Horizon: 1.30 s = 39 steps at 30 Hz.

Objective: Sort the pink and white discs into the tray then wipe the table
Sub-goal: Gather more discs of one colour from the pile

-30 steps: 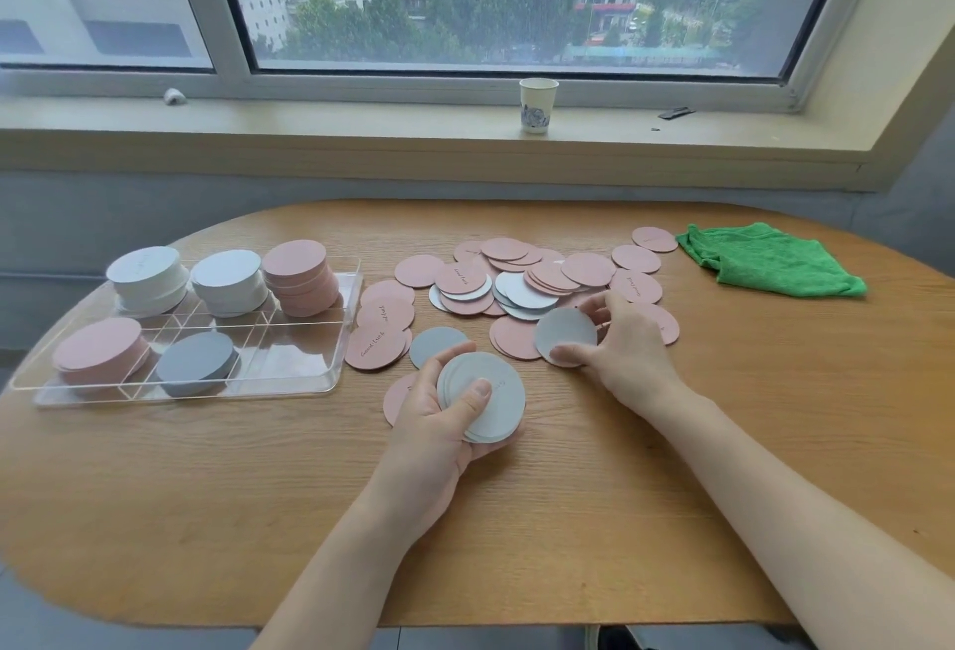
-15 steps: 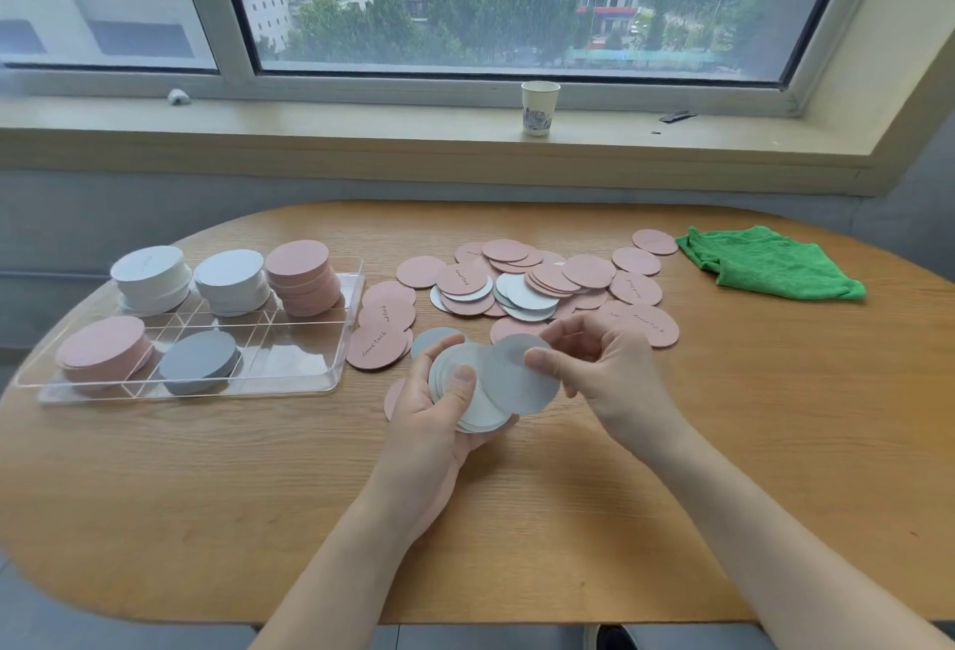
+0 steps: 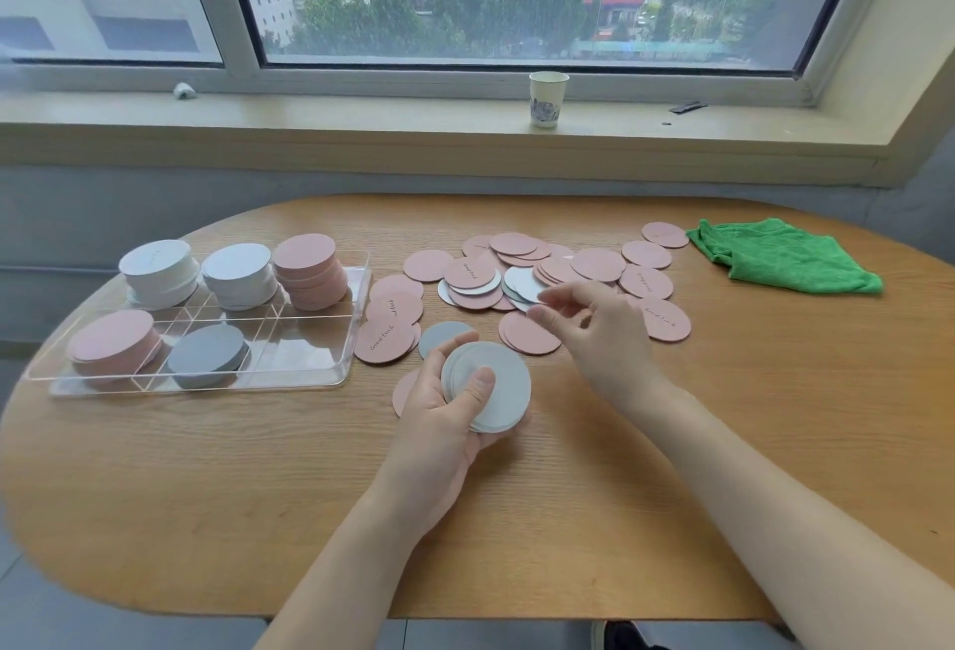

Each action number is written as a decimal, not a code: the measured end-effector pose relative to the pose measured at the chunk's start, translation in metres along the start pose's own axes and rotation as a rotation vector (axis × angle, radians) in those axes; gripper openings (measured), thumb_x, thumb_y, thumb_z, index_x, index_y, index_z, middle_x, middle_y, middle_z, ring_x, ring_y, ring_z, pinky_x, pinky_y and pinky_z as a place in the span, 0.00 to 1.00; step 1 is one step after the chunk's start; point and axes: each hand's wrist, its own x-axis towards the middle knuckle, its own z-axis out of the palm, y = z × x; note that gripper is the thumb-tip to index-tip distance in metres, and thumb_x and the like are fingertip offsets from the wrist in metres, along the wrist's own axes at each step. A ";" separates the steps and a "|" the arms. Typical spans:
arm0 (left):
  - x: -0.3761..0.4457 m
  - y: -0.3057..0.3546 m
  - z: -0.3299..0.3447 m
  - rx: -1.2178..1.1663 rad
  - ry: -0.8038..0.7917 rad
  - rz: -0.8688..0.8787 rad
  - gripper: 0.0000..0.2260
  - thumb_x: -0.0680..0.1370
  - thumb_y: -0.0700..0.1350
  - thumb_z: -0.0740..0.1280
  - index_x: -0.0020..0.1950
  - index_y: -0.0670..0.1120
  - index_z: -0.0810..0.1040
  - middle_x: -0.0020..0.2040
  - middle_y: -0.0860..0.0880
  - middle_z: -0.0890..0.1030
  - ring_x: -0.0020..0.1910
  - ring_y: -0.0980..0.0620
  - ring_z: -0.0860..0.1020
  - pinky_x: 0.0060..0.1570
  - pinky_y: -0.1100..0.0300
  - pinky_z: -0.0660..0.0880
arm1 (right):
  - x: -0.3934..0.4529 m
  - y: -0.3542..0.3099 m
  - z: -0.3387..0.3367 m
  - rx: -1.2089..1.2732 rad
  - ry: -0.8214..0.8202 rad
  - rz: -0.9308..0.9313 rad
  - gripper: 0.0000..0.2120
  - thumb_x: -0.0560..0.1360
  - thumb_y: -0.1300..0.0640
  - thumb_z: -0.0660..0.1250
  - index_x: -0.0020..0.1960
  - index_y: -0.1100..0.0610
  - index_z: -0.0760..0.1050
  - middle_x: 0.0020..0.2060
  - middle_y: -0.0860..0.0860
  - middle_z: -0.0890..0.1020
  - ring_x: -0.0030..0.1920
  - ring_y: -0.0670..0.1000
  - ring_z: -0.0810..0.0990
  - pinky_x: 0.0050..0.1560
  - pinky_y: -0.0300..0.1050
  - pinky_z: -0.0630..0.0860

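Discs, thin round pink and white card ones (image 3: 560, 272), are mostly loose mid-table, with sorted stacks already in the clear plastic divided tray (image 3: 356, 334) on the left. Your left hand (image 3: 444, 422) grips a fanned stack of white discs (image 3: 491, 386), thumb pressed on top; loosen that and they'll probably slide out. Your right hand (image 3: 594, 324) hovers over the pile, fingers loosely apart, holding nothing, and a careless grab could snag a pink one too. Green cloth (image 3: 785, 256) waits far right.

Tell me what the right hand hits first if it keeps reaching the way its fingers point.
Probably the white discs at the near edge of the loose pile: the right hand points up-left, fingertips just short of them. Height above them is unclear.
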 end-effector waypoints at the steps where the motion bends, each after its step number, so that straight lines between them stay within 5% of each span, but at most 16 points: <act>1: 0.000 0.000 -0.001 -0.003 0.006 -0.005 0.17 0.81 0.39 0.67 0.69 0.50 0.74 0.68 0.34 0.76 0.67 0.29 0.76 0.51 0.45 0.83 | 0.009 0.008 0.000 -0.086 0.002 -0.024 0.11 0.73 0.51 0.77 0.53 0.53 0.84 0.46 0.47 0.83 0.43 0.42 0.77 0.50 0.33 0.71; 5: 0.001 0.000 -0.001 -0.008 0.015 -0.016 0.16 0.82 0.37 0.66 0.68 0.50 0.75 0.69 0.33 0.74 0.67 0.29 0.76 0.48 0.48 0.82 | 0.037 0.036 0.002 -0.277 -0.068 -0.060 0.15 0.72 0.53 0.77 0.57 0.57 0.84 0.52 0.51 0.82 0.56 0.54 0.77 0.58 0.44 0.70; 12: 0.002 0.001 0.002 0.016 0.011 -0.007 0.15 0.82 0.37 0.66 0.67 0.50 0.75 0.65 0.37 0.77 0.62 0.35 0.80 0.47 0.50 0.83 | 0.051 0.044 0.002 -0.208 -0.109 -0.041 0.12 0.69 0.53 0.80 0.49 0.56 0.85 0.48 0.50 0.81 0.48 0.51 0.78 0.51 0.40 0.71; 17: 0.002 0.000 0.001 0.030 0.022 -0.011 0.16 0.82 0.37 0.66 0.68 0.50 0.75 0.69 0.33 0.74 0.66 0.29 0.77 0.47 0.49 0.82 | 0.060 0.049 0.006 -0.199 -0.136 -0.005 0.10 0.68 0.52 0.80 0.48 0.53 0.86 0.49 0.48 0.80 0.50 0.50 0.78 0.54 0.44 0.74; 25: 0.004 -0.002 0.000 0.019 0.044 -0.009 0.15 0.82 0.36 0.66 0.67 0.50 0.75 0.69 0.34 0.74 0.67 0.30 0.76 0.45 0.50 0.83 | 0.060 0.054 0.007 -0.284 -0.069 -0.208 0.07 0.76 0.55 0.74 0.49 0.58 0.87 0.46 0.49 0.83 0.52 0.54 0.78 0.54 0.47 0.74; 30: 0.011 -0.007 -0.009 -0.018 0.102 0.006 0.17 0.81 0.40 0.72 0.67 0.52 0.76 0.72 0.34 0.71 0.66 0.30 0.77 0.49 0.42 0.83 | 0.037 0.022 -0.001 0.030 0.110 -0.173 0.02 0.76 0.57 0.74 0.46 0.52 0.85 0.43 0.41 0.81 0.45 0.38 0.77 0.46 0.34 0.73; 35: 0.014 -0.010 -0.013 -0.039 0.163 0.045 0.19 0.73 0.46 0.75 0.63 0.55 0.80 0.75 0.37 0.66 0.65 0.32 0.78 0.48 0.41 0.83 | 0.004 -0.008 -0.012 0.371 0.014 0.033 0.07 0.76 0.52 0.73 0.44 0.55 0.85 0.31 0.47 0.80 0.30 0.43 0.74 0.37 0.35 0.71; 39: 0.012 -0.009 -0.012 -0.037 0.144 0.085 0.17 0.77 0.46 0.75 0.64 0.55 0.79 0.75 0.39 0.67 0.66 0.33 0.78 0.49 0.43 0.83 | -0.013 -0.006 -0.006 0.569 -0.078 0.182 0.14 0.71 0.47 0.74 0.44 0.57 0.86 0.31 0.50 0.80 0.31 0.50 0.72 0.39 0.44 0.71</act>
